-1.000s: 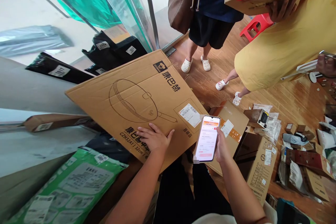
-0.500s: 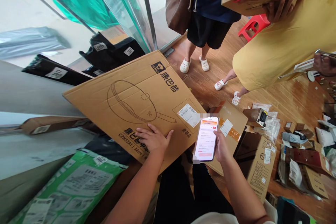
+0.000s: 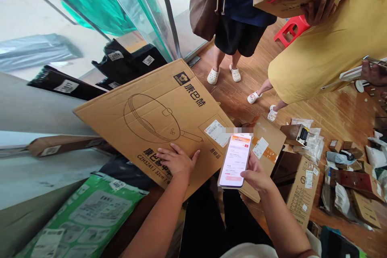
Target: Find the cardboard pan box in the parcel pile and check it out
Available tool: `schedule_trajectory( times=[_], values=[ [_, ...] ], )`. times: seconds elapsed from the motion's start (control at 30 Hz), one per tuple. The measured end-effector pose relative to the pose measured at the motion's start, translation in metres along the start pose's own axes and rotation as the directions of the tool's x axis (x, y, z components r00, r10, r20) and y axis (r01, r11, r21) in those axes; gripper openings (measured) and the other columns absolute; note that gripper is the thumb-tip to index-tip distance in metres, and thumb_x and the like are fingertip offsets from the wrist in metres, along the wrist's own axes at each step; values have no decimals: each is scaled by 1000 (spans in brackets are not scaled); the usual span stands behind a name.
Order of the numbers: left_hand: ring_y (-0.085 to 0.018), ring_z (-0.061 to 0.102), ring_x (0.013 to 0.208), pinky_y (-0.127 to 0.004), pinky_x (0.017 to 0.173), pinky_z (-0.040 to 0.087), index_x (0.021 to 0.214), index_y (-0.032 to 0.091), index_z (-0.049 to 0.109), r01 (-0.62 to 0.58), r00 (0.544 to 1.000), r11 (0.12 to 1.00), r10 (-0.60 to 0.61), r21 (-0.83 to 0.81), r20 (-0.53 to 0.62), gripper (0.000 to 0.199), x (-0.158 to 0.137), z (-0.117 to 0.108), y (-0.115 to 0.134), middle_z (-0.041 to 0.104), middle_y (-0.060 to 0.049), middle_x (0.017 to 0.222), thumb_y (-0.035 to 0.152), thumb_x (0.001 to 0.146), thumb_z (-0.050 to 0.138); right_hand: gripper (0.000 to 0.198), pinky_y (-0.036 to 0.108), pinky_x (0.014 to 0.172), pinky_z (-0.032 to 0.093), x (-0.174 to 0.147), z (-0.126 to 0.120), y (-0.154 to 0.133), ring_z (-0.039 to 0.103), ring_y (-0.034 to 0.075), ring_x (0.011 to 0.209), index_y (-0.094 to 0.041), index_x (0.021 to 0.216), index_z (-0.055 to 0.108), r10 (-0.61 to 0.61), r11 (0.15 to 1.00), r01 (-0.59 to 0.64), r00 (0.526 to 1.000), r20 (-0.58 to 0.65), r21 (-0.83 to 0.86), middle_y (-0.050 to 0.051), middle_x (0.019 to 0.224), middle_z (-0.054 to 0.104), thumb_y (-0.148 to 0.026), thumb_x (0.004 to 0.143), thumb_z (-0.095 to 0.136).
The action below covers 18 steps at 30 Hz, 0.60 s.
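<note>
- As the head view shows, our left hand [image 3: 177,164] lies, grip open, on the broad brown cardboard box [image 3: 151,115].
- Our right grip [image 3: 256,174] holds the bright-screened rectangular phone [image 3: 235,160] near it.
- The box looks unopened; phone work seems unfinished.

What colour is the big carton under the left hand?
Brown carton with black print; the head view shows it best.
</note>
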State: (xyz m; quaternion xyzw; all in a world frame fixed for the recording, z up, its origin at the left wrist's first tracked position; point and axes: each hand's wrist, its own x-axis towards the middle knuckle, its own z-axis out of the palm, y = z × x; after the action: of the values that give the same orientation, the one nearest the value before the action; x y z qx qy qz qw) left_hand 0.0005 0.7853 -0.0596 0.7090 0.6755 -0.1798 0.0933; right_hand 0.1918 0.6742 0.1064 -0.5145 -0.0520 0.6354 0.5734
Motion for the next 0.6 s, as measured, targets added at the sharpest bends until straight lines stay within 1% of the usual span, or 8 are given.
schedule_trajectory(
  times=[0.1, 0.17, 0.23, 0.3, 0.37, 0.43, 0.53, 0.6],
  values=[
    [-60, 31, 142, -61, 105, 39, 154, -15, 10, 4, 1000, 1000, -4, -2, 12, 105, -1, -3, 1, 20, -54, 149, 61, 93, 49, 64, 34, 85, 58, -2, 2, -1, 71, 22, 97, -28, 113, 66, -10, 1000, 11, 1000, 27, -28, 1, 113, 76, -16, 53, 86],
    [-60, 31, 141, -59, 105, 40, 154, -15, 11, 5, 1000, 1000, -5, 10, 18, 105, -1, -4, 1, 21, -54, 149, 61, 93, 50, 61, 32, 84, 57, -2, 4, -1, 70, 21, 96, -28, 112, 67, -43, 998, 43, 999, 8, -50, 1, 112, 77, -17, 54, 84],
    [-60, 32, 141, -58, 105, 40, 154, -15, 12, 6, 1000, 1000, -6, 22, 16, 105, 0, -4, 1, 22, -53, 149, 62, 93, 49, 55, 30, 82, 57, -1, 7, -1, 70, 21, 96, -27, 107, 68, -54, 997, 52, 998, -37, -60, 0, 109, 77, -18, 55, 82],
    [-60, 32, 141, -59, 105, 40, 154, -15, 11, 4, 1000, 1000, -5, 31, 14, 105, 0, -3, 1, 23, -53, 149, 62, 93, 49, 48, 29, 80, 57, 0, 10, 0, 71, 20, 94, -27, 104, 68, -30, 998, 25, 996, -89, -57, 0, 105, 78, -21, 58, 80],
    [-60, 32, 141, -59, 106, 39, 153, -16, 11, 4, 1000, 1000, -4, 30, 16, 105, 0, -1, 1, 22, -53, 149, 61, 93, 49, 42, 29, 77, 58, 1, 13, 0, 71, 20, 90, -26, 102, 67, -8, 999, 1, 991, -130, -52, 0, 100, 79, -26, 62, 79],
    [-60, 31, 141, -60, 106, 39, 154, -16, 10, 5, 1000, 1000, -6, 19, 19, 105, 1, 0, 1, 21, -53, 149, 61, 93, 49, 38, 29, 75, 58, 3, 16, 2, 71, 19, 87, -26, 98, 67, -18, 999, 10, 986, -167, -47, 1, 97, 79, -31, 63, 81],
    [-60, 30, 142, -61, 105, 39, 154, -15, 9, 9, 1000, 1000, -9, 5, 17, 106, 1, 2, 0, 20, -53, 150, 62, 93, 49, 36, 28, 71, 58, 6, 19, 5, 70, 19, 81, -25, 91, 68, -48, 999, 42, 972, -229, -32, 1, 93, 79, -39, 63, 85],
    [-60, 31, 141, -60, 105, 39, 154, -15, 8, 9, 1000, 1000, -9, 18, 16, 107, 1, 2, 0, 21, -53, 149, 63, 93, 49, 39, 28, 68, 57, 8, 21, 7, 69, 18, 76, -25, 92, 69, -66, 998, 60, 963, -261, -32, 1, 91, 79, -43, 63, 86]
  ],
)
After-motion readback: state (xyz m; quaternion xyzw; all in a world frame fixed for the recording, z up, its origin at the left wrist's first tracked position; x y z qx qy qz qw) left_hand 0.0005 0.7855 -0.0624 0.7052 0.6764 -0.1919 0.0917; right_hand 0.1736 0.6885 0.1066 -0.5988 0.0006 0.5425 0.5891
